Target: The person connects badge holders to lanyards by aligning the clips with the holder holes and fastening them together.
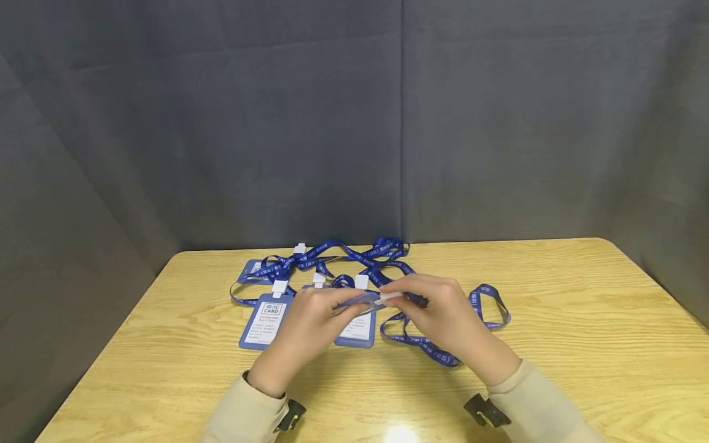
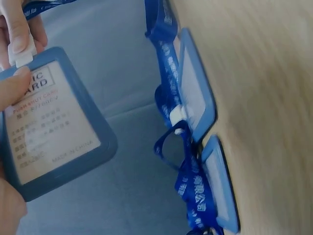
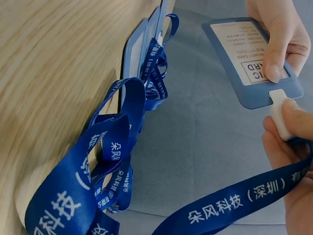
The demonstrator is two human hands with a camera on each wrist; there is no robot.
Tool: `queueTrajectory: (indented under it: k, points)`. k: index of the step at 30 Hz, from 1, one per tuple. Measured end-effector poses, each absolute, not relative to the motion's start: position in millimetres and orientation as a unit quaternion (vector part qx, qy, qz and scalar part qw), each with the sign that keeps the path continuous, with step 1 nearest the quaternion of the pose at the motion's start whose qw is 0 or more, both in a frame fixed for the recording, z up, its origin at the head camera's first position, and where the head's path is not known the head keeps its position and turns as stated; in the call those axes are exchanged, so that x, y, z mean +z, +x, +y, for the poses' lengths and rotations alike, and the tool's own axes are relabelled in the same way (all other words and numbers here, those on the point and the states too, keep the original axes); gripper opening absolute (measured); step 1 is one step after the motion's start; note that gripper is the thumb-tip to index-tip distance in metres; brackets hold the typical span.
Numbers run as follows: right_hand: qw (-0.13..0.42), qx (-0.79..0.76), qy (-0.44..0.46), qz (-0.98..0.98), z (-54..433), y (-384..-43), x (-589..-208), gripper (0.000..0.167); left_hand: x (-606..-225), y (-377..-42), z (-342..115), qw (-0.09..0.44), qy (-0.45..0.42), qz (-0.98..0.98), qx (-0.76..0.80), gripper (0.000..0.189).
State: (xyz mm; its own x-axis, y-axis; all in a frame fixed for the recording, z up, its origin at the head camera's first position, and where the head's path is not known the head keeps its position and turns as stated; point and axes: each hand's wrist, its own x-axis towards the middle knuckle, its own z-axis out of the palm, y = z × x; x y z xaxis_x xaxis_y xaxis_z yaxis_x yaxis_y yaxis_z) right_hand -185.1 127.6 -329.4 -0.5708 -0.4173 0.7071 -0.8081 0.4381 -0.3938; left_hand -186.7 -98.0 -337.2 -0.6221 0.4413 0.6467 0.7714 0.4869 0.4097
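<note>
My left hand [image 1: 310, 323] pinches a blue-framed ID badge holder [image 2: 58, 132] near its top edge, thumb over the printed card. In my right hand [image 1: 443, 307] is the white clip [image 3: 281, 115] of a blue lanyard [image 3: 234, 200], pinched between thumb and fingers. The clip meets the slot end of the holder; whether it is fastened cannot be told. From the right hand the strap trails away, lettered in white. Both hands are raised above the table, and in the head view the holder appears nearly edge-on.
On the wooden table [image 1: 581, 320] lie other badge holders, one at the front left [image 1: 264, 326], another beneath the hands [image 1: 356, 332] and one farther back [image 1: 252, 272]. Tangled blue lanyards [image 1: 332, 247] spread behind them. A grey cloth [image 1: 354, 135] hangs beyond the table.
</note>
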Motion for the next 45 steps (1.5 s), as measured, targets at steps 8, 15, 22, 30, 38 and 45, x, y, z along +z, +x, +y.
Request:
queueTrajectory:
  k: [8,15,22,30,38,45]
  points:
    - [0.254,0.381,0.37,-0.808,127.8,-185.6,-330.8,0.026,-337.7,-186.0,-96.3,0.23,-0.353,-0.832,-0.361,0.015]
    - [0.262,0.376,0.379,-0.804,124.9,-184.5,-330.7,0.025,-337.5,-185.9,-98.9,0.245,-0.351,-0.832,-0.354,0.017]
    - [0.255,0.36,0.387,-0.81,125.2,-183.5,-328.8,0.025,-336.6,-185.8,-99.6,0.229,-0.339,-0.844,-0.347,0.017]
    - [0.25,0.36,0.364,-0.822,134.5,-180.5,-315.9,0.027,-331.3,-186.8,-104.5,0.181,-0.257,-0.857,-0.408,0.017]
    - [0.29,0.374,0.325,-0.819,151.2,-180.9,-302.5,0.026,-320.2,-188.9,-120.5,0.167,-0.195,-0.839,-0.48,0.021]
    - [0.311,0.374,0.334,-0.807,154.1,-183.2,-301.8,0.028,-313.0,-192.6,-141.2,0.188,-0.148,-0.813,-0.53,0.023]
